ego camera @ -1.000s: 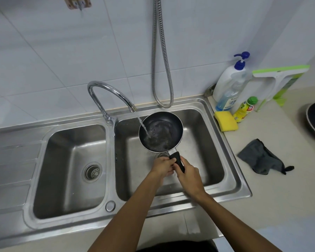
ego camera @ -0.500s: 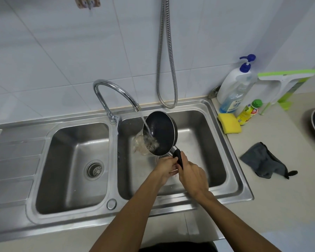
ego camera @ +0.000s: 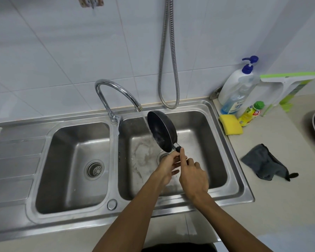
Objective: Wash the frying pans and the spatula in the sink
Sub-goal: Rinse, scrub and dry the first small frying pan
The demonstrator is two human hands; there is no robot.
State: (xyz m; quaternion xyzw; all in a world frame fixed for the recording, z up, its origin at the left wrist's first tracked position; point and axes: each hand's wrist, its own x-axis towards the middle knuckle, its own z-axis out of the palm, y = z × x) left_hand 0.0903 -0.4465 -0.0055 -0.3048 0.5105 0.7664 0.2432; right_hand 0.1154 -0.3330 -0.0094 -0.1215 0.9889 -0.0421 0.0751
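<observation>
Two hands, left hand (ego camera: 168, 165) and right hand (ego camera: 194, 176), curl round the handle (ego camera: 178, 148) of the frying pan (ego camera: 161, 131) tipped under the tap (ego camera: 116, 88) over the right basin (ego camera: 198, 124); wet fingers could slip, dropping it.

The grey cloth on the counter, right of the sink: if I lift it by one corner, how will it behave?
The grey cloth lies crumpled in soft folds, so it would probably hang limp. It looks thin, so likely light. Pushed, it would more likely bunch up on the counter than slide whole. Whether it is wet, I cannot tell.
</observation>
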